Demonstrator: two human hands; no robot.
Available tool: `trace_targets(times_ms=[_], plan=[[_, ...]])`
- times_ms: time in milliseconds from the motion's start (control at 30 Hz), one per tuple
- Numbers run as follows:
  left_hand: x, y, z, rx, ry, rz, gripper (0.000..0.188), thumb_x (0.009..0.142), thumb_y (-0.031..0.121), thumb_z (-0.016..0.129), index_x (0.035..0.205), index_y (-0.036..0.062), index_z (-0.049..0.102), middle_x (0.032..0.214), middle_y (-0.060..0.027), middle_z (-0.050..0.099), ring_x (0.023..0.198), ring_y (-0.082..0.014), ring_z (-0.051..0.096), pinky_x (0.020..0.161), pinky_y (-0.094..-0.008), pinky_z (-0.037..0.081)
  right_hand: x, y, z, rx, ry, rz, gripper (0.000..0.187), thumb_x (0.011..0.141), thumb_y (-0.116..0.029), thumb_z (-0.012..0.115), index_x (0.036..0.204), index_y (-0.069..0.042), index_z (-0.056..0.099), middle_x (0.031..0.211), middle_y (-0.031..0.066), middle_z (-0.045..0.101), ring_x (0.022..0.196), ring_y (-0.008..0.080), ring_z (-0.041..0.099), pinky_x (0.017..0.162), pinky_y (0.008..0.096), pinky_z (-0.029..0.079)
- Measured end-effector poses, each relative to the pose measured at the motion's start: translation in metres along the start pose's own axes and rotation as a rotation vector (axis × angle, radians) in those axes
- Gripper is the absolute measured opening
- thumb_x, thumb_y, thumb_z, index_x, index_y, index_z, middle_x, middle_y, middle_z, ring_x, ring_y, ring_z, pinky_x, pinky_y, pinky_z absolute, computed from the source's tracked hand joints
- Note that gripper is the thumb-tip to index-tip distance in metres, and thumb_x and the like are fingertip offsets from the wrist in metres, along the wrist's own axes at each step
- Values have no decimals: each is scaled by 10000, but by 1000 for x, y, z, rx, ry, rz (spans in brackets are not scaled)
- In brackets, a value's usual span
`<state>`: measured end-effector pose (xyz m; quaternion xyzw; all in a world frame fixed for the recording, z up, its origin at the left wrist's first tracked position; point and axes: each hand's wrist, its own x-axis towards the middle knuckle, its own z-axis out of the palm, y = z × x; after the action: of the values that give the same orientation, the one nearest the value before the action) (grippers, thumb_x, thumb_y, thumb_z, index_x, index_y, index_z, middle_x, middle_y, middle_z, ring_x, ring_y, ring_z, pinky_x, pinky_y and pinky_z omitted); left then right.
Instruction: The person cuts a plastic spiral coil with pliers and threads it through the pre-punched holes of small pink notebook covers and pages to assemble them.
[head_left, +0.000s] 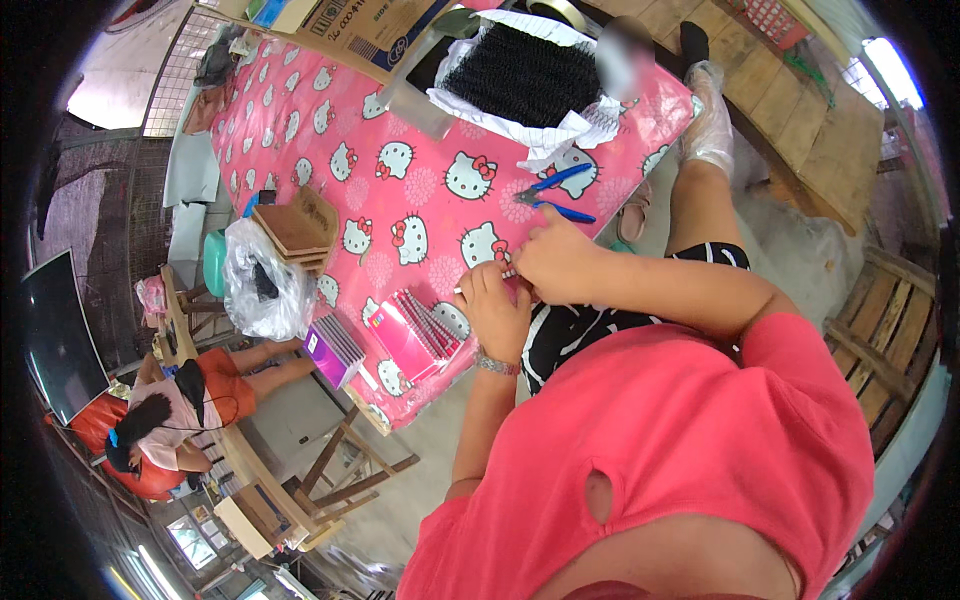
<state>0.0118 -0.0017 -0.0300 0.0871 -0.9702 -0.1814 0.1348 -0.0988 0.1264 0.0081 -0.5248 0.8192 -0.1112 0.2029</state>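
My left hand (488, 303) and my right hand (548, 262) meet at the table's near edge, fingers closed around a small pink notebook (515, 290). My hands cover most of it; a dark-and-white striped edge shows between the fingertips. A thin white tip pokes out beside my left fingers. Just beyond my right hand lie blue-handled pliers (560, 196), jaws pointing left. Left of my left hand stand pink and purple spiral notebooks (412, 332) in a leaning stack, with a second purple stack (333, 350) farther left.
A paper-lined tray of black coils (525, 75) sits at the far side beside a cardboard box (360, 35). Brown boards (297, 228) and a clear plastic bag (262, 285) line the left edge. Another person (190, 415) is at a wooden bench, lower left. A wooden bench (790, 120) stands right.
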Motion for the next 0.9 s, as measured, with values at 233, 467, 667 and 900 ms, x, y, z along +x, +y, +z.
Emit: trace_targets(times_ms=[233, 467, 667, 900], plan=[[2, -2, -4, -81, 0, -4, 347, 703, 67, 689, 1028, 51, 570, 1021, -120, 591, 996, -346, 517, 873, -444, 377, 1, -7, 2, -60, 120, -68, 219, 721, -195, 654, 893, -59, 663, 775, 78, 677, 827, 219, 649, 1049, 544, 314], [0, -18, -9, -211, 43, -21, 326, 694, -47, 634, 1007, 16, 569, 988, -142, 596, 976, -355, 518, 850, -444, 401, 2, -23, -7, -153, 290, -173, 180, 738, -188, 635, 864, -63, 661, 779, 68, 681, 816, 215, 656, 1054, 529, 320], [-4, -27, -13, -241, 55, -32, 328, 720, -58, 626, 1036, 7, 571, 990, -167, 576, 958, -368, 527, 859, -453, 411, 11, -28, -12, -102, 387, -147, 150, 753, -164, 618, 865, -74, 661, 756, 63, 680, 811, 214, 666, 1001, 505, 369], [-2, -36, -12, -258, 31, -86, 345, 731, -76, 623, 1061, 13, 575, 1003, -177, 549, 970, -373, 539, 835, -437, 451, 30, -18, 8, 46, 184, -87, 146, 772, -171, 611, 867, -62, 637, 761, 82, 678, 791, 232, 666, 863, 431, 427]])
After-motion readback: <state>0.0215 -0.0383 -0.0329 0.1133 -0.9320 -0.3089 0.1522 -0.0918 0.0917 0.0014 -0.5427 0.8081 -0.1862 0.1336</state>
